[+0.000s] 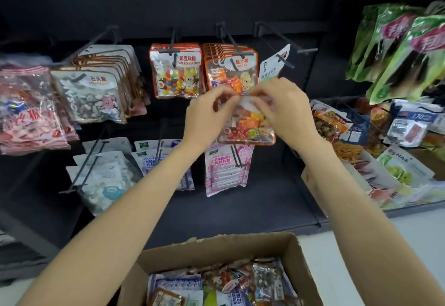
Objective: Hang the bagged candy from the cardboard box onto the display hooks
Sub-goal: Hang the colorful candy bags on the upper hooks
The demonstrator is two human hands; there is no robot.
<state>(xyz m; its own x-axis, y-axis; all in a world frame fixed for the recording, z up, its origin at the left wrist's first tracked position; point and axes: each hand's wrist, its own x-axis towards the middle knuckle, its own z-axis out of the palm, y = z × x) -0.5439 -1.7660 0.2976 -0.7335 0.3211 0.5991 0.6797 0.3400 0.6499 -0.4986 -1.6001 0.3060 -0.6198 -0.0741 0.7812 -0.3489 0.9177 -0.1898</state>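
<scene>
Before the display hooks, left hand and right hand pinch 1 candy bag by its top.

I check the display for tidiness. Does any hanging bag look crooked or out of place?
Yes. The white bag on the hook right of the orange sugar bags hangs alone and tilted, while its neighbours hang straight in stacks.
</scene>
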